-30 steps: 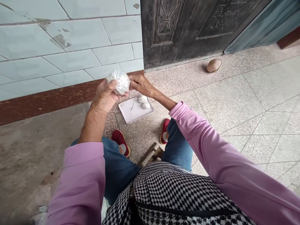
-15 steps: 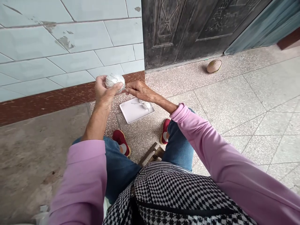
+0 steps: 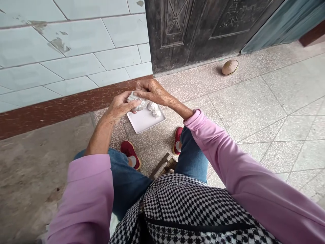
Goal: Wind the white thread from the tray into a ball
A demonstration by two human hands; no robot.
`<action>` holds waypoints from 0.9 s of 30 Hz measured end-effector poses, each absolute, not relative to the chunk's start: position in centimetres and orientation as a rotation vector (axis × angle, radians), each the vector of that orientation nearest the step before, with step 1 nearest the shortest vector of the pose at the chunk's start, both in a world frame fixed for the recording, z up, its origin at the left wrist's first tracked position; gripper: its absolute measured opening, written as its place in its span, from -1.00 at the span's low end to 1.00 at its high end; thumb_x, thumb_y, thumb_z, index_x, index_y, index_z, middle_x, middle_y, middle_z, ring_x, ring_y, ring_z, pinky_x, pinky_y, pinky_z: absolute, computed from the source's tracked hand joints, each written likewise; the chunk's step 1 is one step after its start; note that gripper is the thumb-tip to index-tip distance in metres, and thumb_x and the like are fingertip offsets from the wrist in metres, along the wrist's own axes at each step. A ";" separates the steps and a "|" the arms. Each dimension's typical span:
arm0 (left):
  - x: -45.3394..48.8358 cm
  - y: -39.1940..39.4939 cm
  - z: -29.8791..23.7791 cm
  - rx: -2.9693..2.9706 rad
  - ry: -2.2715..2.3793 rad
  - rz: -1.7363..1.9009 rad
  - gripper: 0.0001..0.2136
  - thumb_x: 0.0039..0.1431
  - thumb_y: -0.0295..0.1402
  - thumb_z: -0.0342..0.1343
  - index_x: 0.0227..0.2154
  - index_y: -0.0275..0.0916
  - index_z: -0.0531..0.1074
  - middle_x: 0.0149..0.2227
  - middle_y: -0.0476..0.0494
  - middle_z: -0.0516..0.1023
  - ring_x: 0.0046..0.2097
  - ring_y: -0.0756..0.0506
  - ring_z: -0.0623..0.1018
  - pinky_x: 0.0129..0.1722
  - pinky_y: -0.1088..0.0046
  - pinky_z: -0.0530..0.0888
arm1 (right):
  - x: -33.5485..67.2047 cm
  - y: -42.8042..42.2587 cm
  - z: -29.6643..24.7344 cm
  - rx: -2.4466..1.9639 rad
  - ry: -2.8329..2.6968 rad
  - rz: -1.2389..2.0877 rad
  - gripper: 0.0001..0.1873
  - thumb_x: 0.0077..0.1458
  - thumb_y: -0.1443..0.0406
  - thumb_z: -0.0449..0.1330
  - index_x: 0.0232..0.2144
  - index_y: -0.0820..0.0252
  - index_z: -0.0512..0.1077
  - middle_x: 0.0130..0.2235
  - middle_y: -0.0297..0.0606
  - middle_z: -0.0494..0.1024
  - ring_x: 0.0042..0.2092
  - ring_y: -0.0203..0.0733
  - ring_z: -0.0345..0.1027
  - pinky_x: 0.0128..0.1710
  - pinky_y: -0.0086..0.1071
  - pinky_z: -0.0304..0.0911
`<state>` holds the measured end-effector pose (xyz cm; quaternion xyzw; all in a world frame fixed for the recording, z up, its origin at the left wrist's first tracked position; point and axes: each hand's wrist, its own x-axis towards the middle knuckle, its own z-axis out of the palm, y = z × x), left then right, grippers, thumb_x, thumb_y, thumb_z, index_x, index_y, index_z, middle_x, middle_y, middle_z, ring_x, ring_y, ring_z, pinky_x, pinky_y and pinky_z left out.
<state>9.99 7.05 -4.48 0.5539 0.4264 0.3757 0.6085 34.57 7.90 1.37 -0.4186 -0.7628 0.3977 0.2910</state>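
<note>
- So my left hand (image 3: 117, 107) has the white yarn bundle (image 3: 143, 102) clamped, thumb on the near side, fingers wrapped behind. It's up over the far edge of the white tray (image 3: 143, 124).
- My right hand (image 3: 153, 90) is curled with its thumb laid along the top of the bundle; honestly can't tell if it's pinching a strand.
- What could go wrong: if I squeeze too hard or pull unevenly, I reckon loops slide off and tangle.
- Also, loosen my left grip and the thing could drop onto the tray and knock the two small white balls (image 3: 156, 113) at its far-right corner. If either is tied to my bundle (can't see), a tug might drag it out.
- Versus half a second ago: the bundle was beyond the tray, now it blocks part of its far edge. Right hand went from beside the bundle to over it.
</note>
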 end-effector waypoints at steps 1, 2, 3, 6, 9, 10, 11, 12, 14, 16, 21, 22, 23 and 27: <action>10.1 7.0 -4.4 1.276 0.982 0.875 -0.44 0.10 -0.11 0.82 0.02 -0.27 0.74 -0.14 -0.20 0.79 -0.24 -0.10 0.65 -0.35 0.37 0.60 | 34.5 7.9 1.5 -1.117 -2.025 1.061 -0.39 0.61 -0.08 0.52 -0.34 -0.05 0.31 -0.29 -0.24 0.46 -0.07 0.12 0.32 -0.04 -0.13 0.39; 10.3 7.0 -4.3 1.274 0.989 0.883 -0.43 0.10 -0.11 0.82 0.03 -0.27 0.74 -0.12 -0.21 0.80 -0.23 -0.10 0.65 -0.34 0.36 0.61 | 34.4 8.1 1.6 -1.115 -2.020 1.065 -0.38 0.62 -0.08 0.52 -0.34 -0.03 0.30 -0.29 -0.25 0.44 -0.08 0.08 0.31 -0.02 -0.14 0.37; 10.5 6.9 -4.2 1.272 1.003 0.887 -0.42 0.09 -0.10 0.82 0.04 -0.28 0.74 -0.12 -0.20 0.80 -0.23 -0.10 0.65 -0.34 0.34 0.61 | 34.3 8.2 1.6 -1.117 -2.014 1.070 -0.37 0.62 -0.07 0.51 -0.35 -0.01 0.30 -0.29 -0.26 0.43 -0.09 0.05 0.31 -0.01 -0.15 0.35; 11.0 6.9 -4.2 1.275 1.052 0.869 -0.39 0.10 -0.04 0.80 0.07 -0.27 0.75 -0.19 -0.13 0.77 -0.27 -0.10 0.62 -0.34 0.31 0.58 | 34.5 8.6 1.7 -1.154 -1.975 1.118 -0.35 0.60 -0.07 0.55 -0.35 0.01 0.30 -0.32 -0.26 0.38 -0.08 0.01 0.28 0.02 -0.16 0.33; 11.3 6.9 -4.0 1.301 1.059 0.808 -0.41 0.12 -0.03 0.77 0.08 -0.26 0.77 -0.20 -0.14 0.77 -0.25 -0.12 0.63 -0.33 0.30 0.55 | 35.0 9.3 1.2 -1.162 -1.923 1.182 -0.31 0.56 -0.14 0.60 -0.34 0.00 0.32 -0.33 -0.29 0.34 -0.08 0.00 0.24 -0.01 -0.14 0.29; 11.3 6.8 -3.9 1.300 1.045 0.786 -0.41 0.10 -0.03 0.77 0.08 -0.25 0.78 -0.18 -0.17 0.79 -0.23 -0.13 0.64 -0.32 0.30 0.56 | 35.1 9.6 0.9 -1.137 -1.917 1.205 -0.29 0.56 -0.19 0.61 -0.34 0.00 0.32 -0.34 -0.31 0.31 -0.10 -0.02 0.21 -0.03 -0.15 0.26; 11.3 6.7 -3.8 1.286 1.022 0.765 -0.40 0.07 -0.04 0.77 0.08 -0.24 0.79 -0.14 -0.20 0.81 -0.19 -0.16 0.67 -0.30 0.30 0.58 | 35.3 10.0 0.5 -1.103 -1.912 1.227 -0.25 0.55 -0.24 0.60 -0.35 -0.01 0.30 -0.35 -0.34 0.28 -0.13 -0.05 0.18 -0.06 -0.16 0.22; 11.4 6.6 -3.6 1.261 0.991 0.750 -0.39 0.03 -0.05 0.77 0.08 -0.23 0.80 -0.10 -0.23 0.82 -0.16 -0.18 0.69 -0.28 0.29 0.60 | 35.4 10.4 0.0 -1.066 -1.909 1.247 -0.20 0.54 -0.29 0.59 -0.35 -0.01 0.27 -0.37 -0.38 0.23 -0.16 -0.09 0.13 -0.08 -0.18 0.16; 11.4 6.3 -3.2 1.196 0.922 0.752 -0.38 -0.03 -0.06 0.76 0.07 -0.20 0.80 -0.05 -0.26 0.82 -0.11 -0.22 0.72 -0.23 0.28 0.64 | 35.6 11.3 -0.8 -1.028 -1.903 1.272 -0.12 0.51 -0.38 0.59 -0.37 -0.02 0.19 -0.39 -0.44 0.15 -0.20 -0.14 0.04 -0.12 -0.20 0.07; 11.5 6.1 -2.9 1.138 0.867 0.806 -0.36 -0.06 -0.06 0.75 0.08 -0.19 0.78 -0.01 -0.30 0.82 -0.04 -0.28 0.75 -0.15 0.23 0.69 | 35.6 12.1 -1.6 -1.050 -1.885 1.268 -0.07 0.50 -0.43 0.58 -0.37 -0.03 0.15 -0.39 -0.46 0.10 -0.21 -0.15 -0.02 -0.14 -0.21 0.01; 11.6 6.4 -2.5 0.988 0.860 1.065 -0.31 -0.13 -0.04 0.73 0.07 -0.16 0.67 0.06 -0.37 0.78 0.17 -0.47 0.75 0.02 0.03 0.77 | 34.6 12.5 -3.1 -1.018 -1.798 1.279 -0.05 0.59 -0.60 0.36 -0.33 -0.01 0.23 -0.36 -0.45 0.16 -0.19 -0.16 0.04 -0.15 -0.26 0.05; 11.5 6.5 -2.5 0.962 0.864 1.115 -0.31 -0.13 -0.03 0.73 0.05 -0.15 0.65 0.09 -0.38 0.78 0.20 -0.48 0.73 0.03 0.02 0.77 | 34.2 12.3 -3.3 -0.994 -1.805 1.280 -0.07 0.64 -0.58 0.30 -0.32 0.01 0.27 -0.35 -0.44 0.22 -0.18 -0.17 0.09 -0.13 -0.27 0.08; 11.3 6.8 -2.5 0.945 0.859 1.160 -0.31 -0.12 0.00 0.72 0.04 -0.13 0.62 0.12 -0.38 0.78 0.24 -0.49 0.70 0.04 0.02 0.77 | 33.9 12.2 -3.4 -0.977 -1.823 1.269 -0.10 0.72 -0.52 0.26 -0.32 0.03 0.31 -0.33 -0.42 0.28 -0.17 -0.18 0.13 -0.11 -0.26 0.11; 9.2 8.1 -2.5 0.982 0.815 1.325 -0.34 -0.01 0.17 0.63 0.01 -0.04 0.52 0.22 -0.27 0.77 0.40 -0.46 0.61 0.13 0.06 0.77 | 33.3 11.1 -2.9 -0.941 -1.939 1.241 -0.38 0.89 -0.06 0.27 -0.28 0.12 0.45 -0.25 -0.32 0.46 -0.16 -0.16 0.23 -0.03 -0.22 0.20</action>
